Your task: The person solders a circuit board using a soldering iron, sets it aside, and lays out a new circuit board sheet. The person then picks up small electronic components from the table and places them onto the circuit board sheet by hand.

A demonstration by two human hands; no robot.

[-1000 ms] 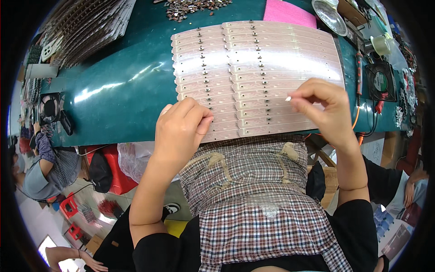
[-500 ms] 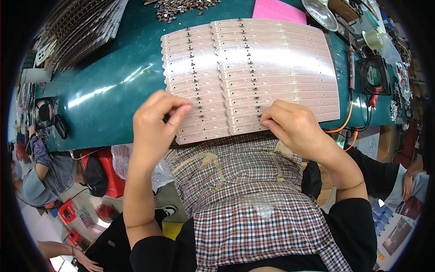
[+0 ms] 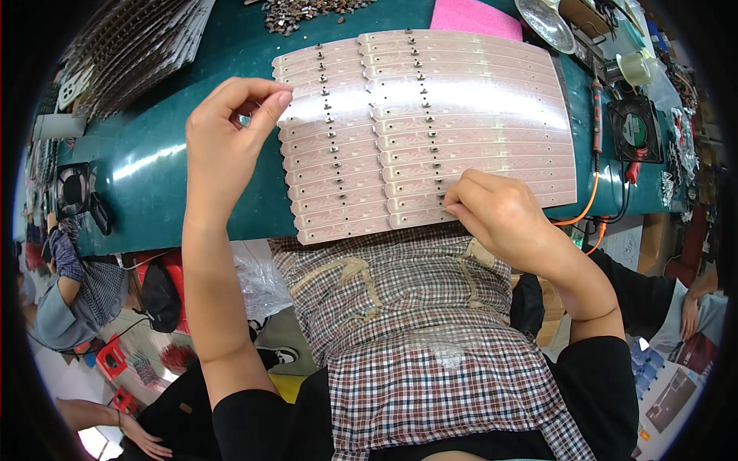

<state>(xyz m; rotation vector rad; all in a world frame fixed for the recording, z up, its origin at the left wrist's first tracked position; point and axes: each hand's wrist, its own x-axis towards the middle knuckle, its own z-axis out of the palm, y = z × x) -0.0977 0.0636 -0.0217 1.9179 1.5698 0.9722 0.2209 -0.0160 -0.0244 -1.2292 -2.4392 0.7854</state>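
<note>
A panel of several long, pale pink strips [image 3: 492, 142] lies on the green table, close to my apron. Small dark metal parts [image 3: 336, 164] sit in two columns down the strips. My left hand [image 3: 227, 134] is raised at the panel's left edge. Its thumb and forefinger are pinched together; whatever they hold, if anything, is too small to tell. On the panel's near strips, by the lower end of the second column, rests my right hand [image 3: 500, 211]. Its fingers are closed in a pinch, and their tips hide what lies between them.
A heap of small metal parts [image 3: 300, 11] lies at the table's far side, beside a pink foam sheet [image 3: 477, 19]. Stacked strip panels [image 3: 138, 50] stand far left. At right are a soldering iron [image 3: 596, 115] with an orange cord and a black fan [image 3: 635, 129].
My left hand has lifted away from the near strips and moved up and left to the panel's edge. My right hand has stayed almost in place.
</note>
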